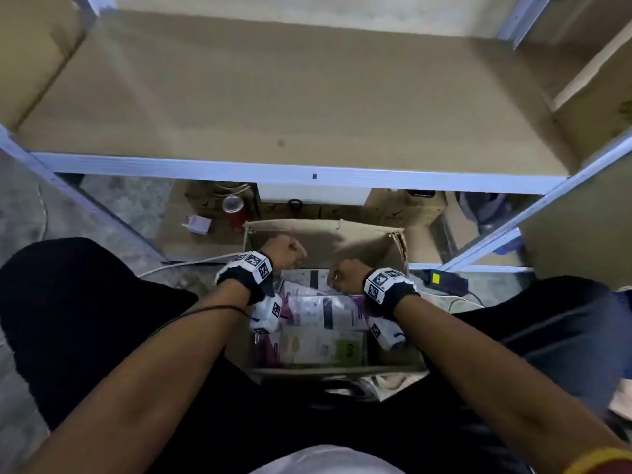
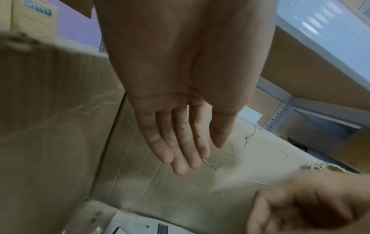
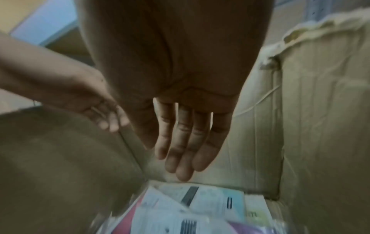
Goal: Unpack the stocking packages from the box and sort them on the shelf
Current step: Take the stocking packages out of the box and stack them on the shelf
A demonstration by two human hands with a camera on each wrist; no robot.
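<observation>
Packages (image 1: 326, 314) of stockings lie flat in a loose, overlapping layer on the bottom of the open cardboard box (image 1: 359, 234), which stands on the floor just below the front rail of the shelf (image 1: 290, 97). Your hands hang over that layer inside the box and hold nothing. The left hand (image 2: 180, 126) has its fingers (image 2: 178, 152) straight and close together, pointing down along the box's far wall. The right hand (image 3: 188, 134) shows the same in the right wrist view, fingers (image 3: 184, 155) extended toward the packs (image 3: 200, 204) beneath them. The head view makes both hands look more bunched, but the wrist views show the fingers plainly extended.

Judging by the glossy film and printed card inside, these packs should be light, thin and somewhat slippery, stiff enough to lift by one edge yet quick to slide off each other. You would do best to pinch a short edge, thumb on top and fingers beneath, or gather several as a squared stack between both hands.

The shelf board above the box is bare brown panel in a pale metal frame. Under it, beyond the box, stand a red can (image 1: 234, 208) and some cartons; cables trail on the concrete floor to either side of the box. Light is dim.
</observation>
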